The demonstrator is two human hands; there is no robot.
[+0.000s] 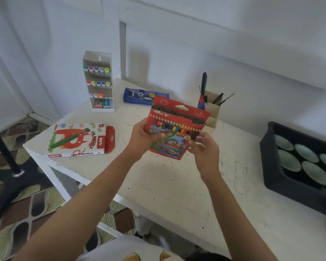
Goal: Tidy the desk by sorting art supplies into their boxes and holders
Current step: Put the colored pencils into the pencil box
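Observation:
A red box of coloured pencils [177,121] is held up above the middle of the white desk [167,185], its top flap open. My left hand [142,137] grips its left edge. My right hand [205,149] pinches its lower right corner. An oil pastels box [77,140] lies flat near the desk's left edge with its red end flap open. A white marker holder [100,81] with rows of coloured caps stands at the back left. A cardboard pen holder [212,108] with scissors and brushes stands behind the pencil box.
A blue pencil pouch [137,96] lies at the back by the wall. A black tray [297,166] of pale green dishes sits on the desk's right side. A black stand [6,166] is on the patterned floor to the left.

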